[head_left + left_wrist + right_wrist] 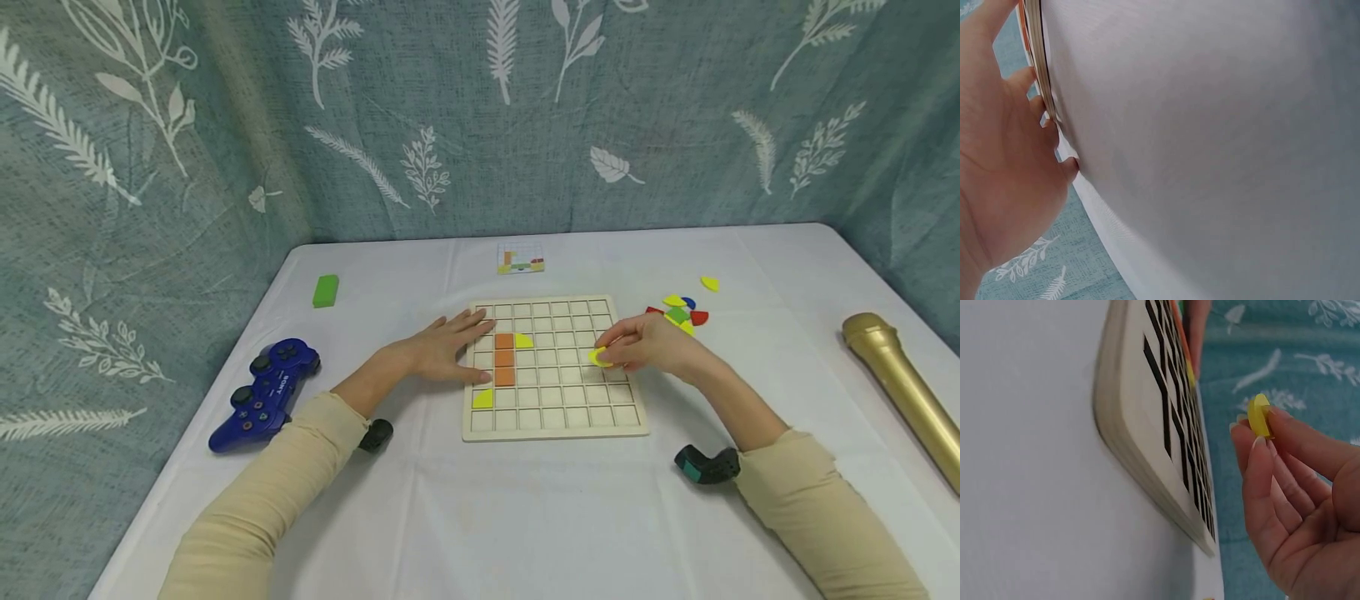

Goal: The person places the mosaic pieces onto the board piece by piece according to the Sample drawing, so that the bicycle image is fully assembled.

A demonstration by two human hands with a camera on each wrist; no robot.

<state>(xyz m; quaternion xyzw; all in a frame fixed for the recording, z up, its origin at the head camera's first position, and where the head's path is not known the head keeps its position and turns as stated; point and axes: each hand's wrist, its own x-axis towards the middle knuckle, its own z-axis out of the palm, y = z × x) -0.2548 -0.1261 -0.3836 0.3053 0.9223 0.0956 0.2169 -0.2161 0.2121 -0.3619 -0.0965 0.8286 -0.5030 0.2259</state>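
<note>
Your tan sleeves [247,517] come nearest, above the white table [480,517]. Your left hand [442,348] lies spread at the left edge of the board [555,418]; your right hand [654,343] pinches a yellow piece [1260,417] near its right edge. You seem to be placing pieces; next calls for careful alignment, then release.

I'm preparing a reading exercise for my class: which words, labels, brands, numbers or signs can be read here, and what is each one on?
"SONY": on the blue game controller.
Too small to read: any markings on the controller's buttons.
Too small to tell: whether the little patterned card bears any writing.
No other text can be read.
</note>
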